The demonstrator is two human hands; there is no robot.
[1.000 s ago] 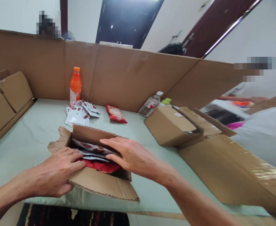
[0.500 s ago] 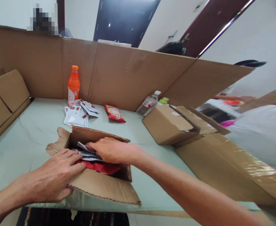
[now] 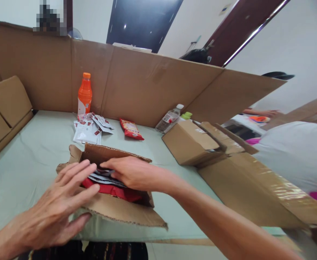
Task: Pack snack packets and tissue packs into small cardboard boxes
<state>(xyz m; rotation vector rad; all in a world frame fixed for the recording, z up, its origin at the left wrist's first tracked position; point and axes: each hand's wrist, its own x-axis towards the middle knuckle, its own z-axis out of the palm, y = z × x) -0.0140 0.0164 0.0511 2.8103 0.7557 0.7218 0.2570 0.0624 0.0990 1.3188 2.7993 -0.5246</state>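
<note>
A small open cardboard box (image 3: 126,211) stands at the front of the table, flaps folded out. Packed inside are a red packet (image 3: 112,190) and white-and-dark sachets (image 3: 101,177) behind it. My left hand (image 3: 66,198) hovers at the box's left side, fingers spread, gripping nothing. Into the box reaches my right hand (image 3: 134,173), its index finger stretched out and its thumb apart, against the sachets; the other fingers are partly hidden.
White sachets (image 3: 86,133) lie behind the box, near an orange drink bottle (image 3: 85,94). A red snack packet (image 3: 131,129) and a clear bottle (image 3: 170,118) are farther right. Cartons (image 3: 189,142) stand at both sides. A cardboard wall (image 3: 147,86) closes the back. Another person (image 3: 291,151) is at right.
My left hand has lifted off the box and red packet, its fingers spreading. The sachet edge that stuck up at my right fingers now lies lower in the box.
</note>
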